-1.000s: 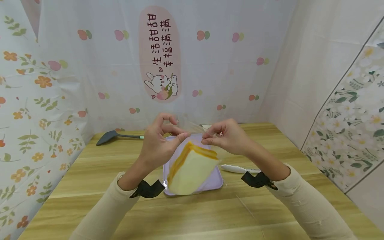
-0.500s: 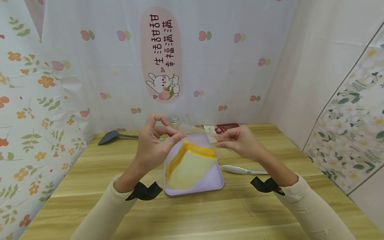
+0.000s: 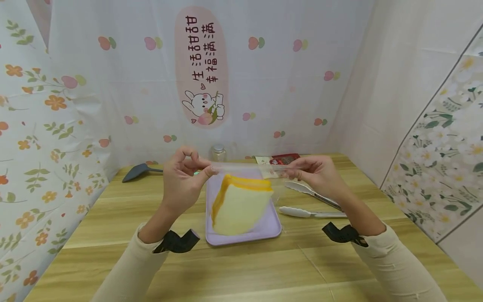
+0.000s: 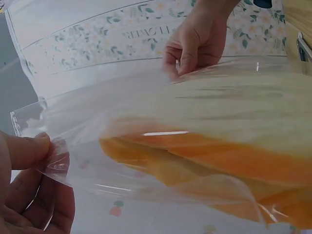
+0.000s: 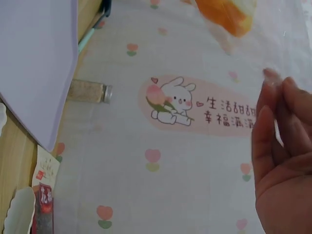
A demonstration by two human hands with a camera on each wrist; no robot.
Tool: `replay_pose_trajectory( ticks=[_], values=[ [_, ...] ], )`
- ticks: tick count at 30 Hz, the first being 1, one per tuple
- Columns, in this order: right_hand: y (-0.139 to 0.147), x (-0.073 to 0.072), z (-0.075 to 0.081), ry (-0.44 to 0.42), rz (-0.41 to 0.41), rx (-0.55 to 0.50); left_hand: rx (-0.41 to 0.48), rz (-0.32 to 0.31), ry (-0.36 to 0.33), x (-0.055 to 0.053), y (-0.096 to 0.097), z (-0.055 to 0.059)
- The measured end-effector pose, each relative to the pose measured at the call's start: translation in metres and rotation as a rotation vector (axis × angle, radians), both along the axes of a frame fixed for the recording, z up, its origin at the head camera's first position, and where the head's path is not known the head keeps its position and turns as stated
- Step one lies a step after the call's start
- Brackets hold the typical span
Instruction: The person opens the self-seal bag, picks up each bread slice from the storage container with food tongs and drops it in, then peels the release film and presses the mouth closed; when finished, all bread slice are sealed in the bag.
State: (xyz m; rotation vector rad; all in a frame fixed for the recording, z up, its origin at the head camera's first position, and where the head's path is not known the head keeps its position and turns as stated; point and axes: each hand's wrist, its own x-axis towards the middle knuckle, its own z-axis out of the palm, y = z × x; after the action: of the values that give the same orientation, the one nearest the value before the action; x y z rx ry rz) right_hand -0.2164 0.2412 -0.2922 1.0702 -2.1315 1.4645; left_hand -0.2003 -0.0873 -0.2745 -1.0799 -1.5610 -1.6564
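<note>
A clear plastic bag [image 3: 245, 167] with bread slices [image 3: 241, 207] inside hangs between my two hands. The bread is pale with orange-brown crusts. My left hand [image 3: 183, 180] pinches the left end of the bag's top edge between thumb and index finger, as the left wrist view also shows of the bag [image 4: 78, 105]. At the other end of that edge, my right hand [image 3: 318, 174] pinches the film with its fingertips. The edge is stretched nearly straight between them. Behind and below the bread is a lilac tray [image 3: 269, 233] on the wooden table.
A dark turner [image 3: 137, 172] lies at the back left. A small jar [image 3: 219, 153] and a red-and-cream packet [image 3: 284, 160] are behind the tray. White-tipped tongs [image 3: 296, 212] lie right of it. A patterned curtain [image 3: 249, 84] hangs behind.
My hands have moved apart, left hand leftward and right hand rightward, and the bag's top edge has spread wide between them. More of the tongs, jar and packet shows.
</note>
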Motion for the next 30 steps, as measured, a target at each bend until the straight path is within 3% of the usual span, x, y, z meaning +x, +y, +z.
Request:
replay_pose_trajectory(
  ticks=[5,10,13,18,25,30],
  values=[
    [-0.001,0.0,-0.001,-0.005,0.048,-0.164,0.025,-0.029,0.009,-0.006,-0.005,-0.004],
    [-0.01,-0.002,-0.001,0.083,0.091,-0.279,0.045,-0.066,0.03,-0.011,-0.011,-0.009],
    [-0.016,-0.003,-0.002,0.127,0.086,-0.259,0.035,-0.045,0.054,-0.012,-0.016,-0.011],
    [-0.03,-0.007,-0.005,0.12,0.086,-0.175,0.043,0.008,0.077,-0.012,-0.03,-0.017],
    [-0.048,-0.014,-0.008,0.125,0.091,-0.129,-0.019,-0.037,0.093,-0.012,-0.054,-0.024],
    [-0.057,-0.017,-0.012,0.101,0.15,-0.128,-0.065,-0.063,0.082,-0.01,-0.067,-0.027]
  ],
)
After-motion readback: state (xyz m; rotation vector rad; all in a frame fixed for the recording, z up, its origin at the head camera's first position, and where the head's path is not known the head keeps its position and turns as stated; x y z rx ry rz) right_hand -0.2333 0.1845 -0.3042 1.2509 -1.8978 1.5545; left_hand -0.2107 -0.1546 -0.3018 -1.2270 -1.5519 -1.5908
